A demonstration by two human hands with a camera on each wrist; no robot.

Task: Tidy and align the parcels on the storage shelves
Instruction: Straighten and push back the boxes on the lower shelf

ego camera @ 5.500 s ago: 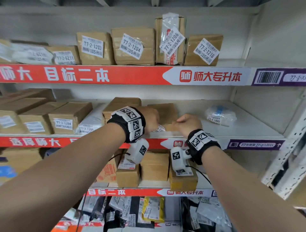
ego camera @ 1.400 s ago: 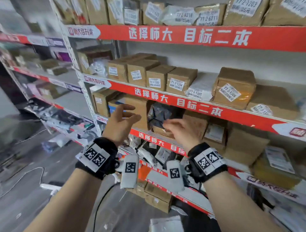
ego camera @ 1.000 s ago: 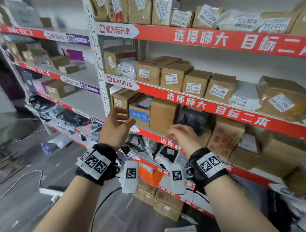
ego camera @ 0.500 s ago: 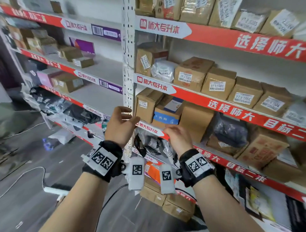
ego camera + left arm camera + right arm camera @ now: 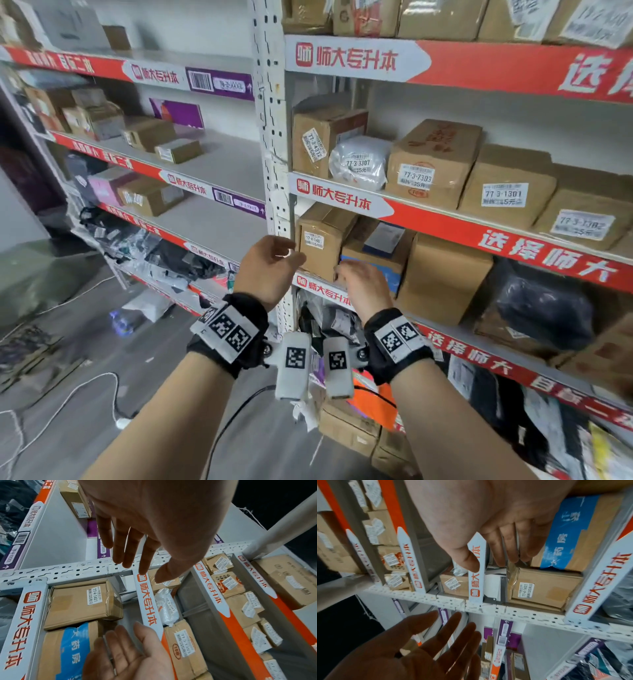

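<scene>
A brown box labelled 77-4-1401 [image 5: 322,240] stands at the left end of a lower shelf, against a box with blue tape [image 5: 373,255]. My left hand [image 5: 287,251] hovers open just left of the labelled box, in front of the shelf post, holding nothing. Open and empty too, my right hand [image 5: 352,270] is in front of the blue-taped box. In the right wrist view its fingertips [image 5: 513,558] lie by the top corner of the labelled box [image 5: 539,589]; I cannot tell whether they touch. The left wrist view shows the left hand [image 5: 142,569] spread above that box [image 5: 80,601].
A white perforated upright post [image 5: 270,137] splits the two shelf bays. The shelf above carries a row of labelled boxes and a white bag [image 5: 359,164]. A black bag parcel [image 5: 544,305] lies to the right. Cables [image 5: 68,404] run across the floor at the left.
The view has swung left along the shelves. Both hands travelled left from the black bag to the bay's left end by the post, staying open and empty.
</scene>
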